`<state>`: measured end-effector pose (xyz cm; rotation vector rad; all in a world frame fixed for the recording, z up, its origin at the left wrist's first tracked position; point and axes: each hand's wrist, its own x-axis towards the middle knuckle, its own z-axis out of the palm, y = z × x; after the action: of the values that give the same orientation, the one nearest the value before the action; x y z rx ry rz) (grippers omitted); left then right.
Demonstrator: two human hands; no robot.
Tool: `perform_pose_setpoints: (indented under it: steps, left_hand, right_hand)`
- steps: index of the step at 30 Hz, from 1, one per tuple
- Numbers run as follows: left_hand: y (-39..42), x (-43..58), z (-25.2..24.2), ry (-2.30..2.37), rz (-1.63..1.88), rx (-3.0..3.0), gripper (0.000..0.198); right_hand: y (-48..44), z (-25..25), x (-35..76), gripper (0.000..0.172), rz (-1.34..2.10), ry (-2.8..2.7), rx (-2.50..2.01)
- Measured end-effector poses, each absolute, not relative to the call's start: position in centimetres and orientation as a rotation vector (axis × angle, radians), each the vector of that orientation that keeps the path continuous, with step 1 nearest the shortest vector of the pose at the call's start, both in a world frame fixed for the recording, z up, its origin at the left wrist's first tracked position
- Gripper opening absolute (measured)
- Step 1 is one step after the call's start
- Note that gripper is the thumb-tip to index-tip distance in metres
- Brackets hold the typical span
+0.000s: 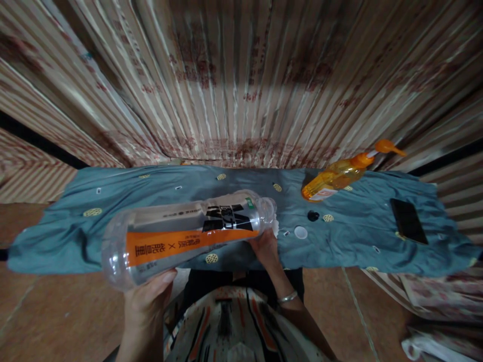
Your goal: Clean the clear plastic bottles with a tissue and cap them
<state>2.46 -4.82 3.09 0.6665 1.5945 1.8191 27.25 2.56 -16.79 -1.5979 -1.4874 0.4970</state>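
Observation:
A large clear plastic bottle (pixel 188 236) with an orange, silver and black label lies tilted across the middle of the head view, held above the cloth. My left hand (pixel 151 291) is closed around its base end from below. At the neck on the right, my right hand (pixel 266 250) has its fingers curled, partly hidden behind the bottle. A small white tissue-like piece (pixel 276 229) shows at those fingers, against the bottle's neck. Just right of it, a white round cap (pixel 301 232) and a small black round piece (pixel 313 215) lie on the cloth.
A teal patterned cloth (pixel 113 188) covers the narrow table. An orange pump bottle (pixel 335 176) stands toward the back right, and a dark phone (pixel 408 221) lies at the right. A striped curtain (pixel 241 100) hangs close behind the table.

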Motion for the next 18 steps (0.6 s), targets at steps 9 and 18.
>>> perform_pose_setpoints:
  steps: [9,18]
  left_hand:
    - [-3.8,3.1,4.2,1.478,1.879,0.593,0.072]
    - [-3.9,3.3,3.7,1.424,1.877,0.657,0.055]
  right_hand:
    - [2.6,-17.0,27.2,0.050,0.515,-1.465,-1.617]
    - [2.9,-18.4,27.0,0.051,0.441,-1.472,-1.570]
